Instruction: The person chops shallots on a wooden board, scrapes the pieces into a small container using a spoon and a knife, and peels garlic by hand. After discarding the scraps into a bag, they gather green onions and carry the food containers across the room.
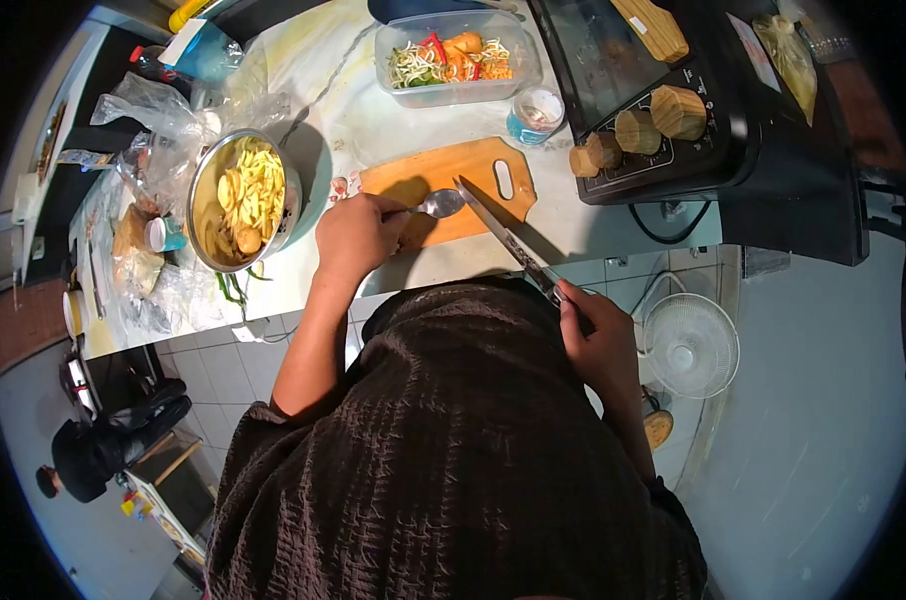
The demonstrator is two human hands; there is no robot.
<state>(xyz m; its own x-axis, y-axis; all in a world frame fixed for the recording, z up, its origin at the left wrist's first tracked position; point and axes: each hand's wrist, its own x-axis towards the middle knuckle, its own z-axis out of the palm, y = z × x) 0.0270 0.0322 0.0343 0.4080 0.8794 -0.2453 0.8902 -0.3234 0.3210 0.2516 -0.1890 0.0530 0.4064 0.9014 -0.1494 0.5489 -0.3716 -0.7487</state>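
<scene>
My left hand is closed around the handle of a metal spoon, whose bowl is over the wooden cutting board. In my right hand, at the counter's front edge, is a long knife. Its blade slants up and left across the board, with the tip close to the spoon's bowl. To the left of my left hand stands a metal pot holding pale yellow cut strips. Small reddish-white bits lie beside the board.
A plastic container of sprouts and red and orange pieces sits behind the board, near a small blue-and-white tub. A black oven with wooden knobs stands right. Plastic bags and green chillies lie left. A white fan is below.
</scene>
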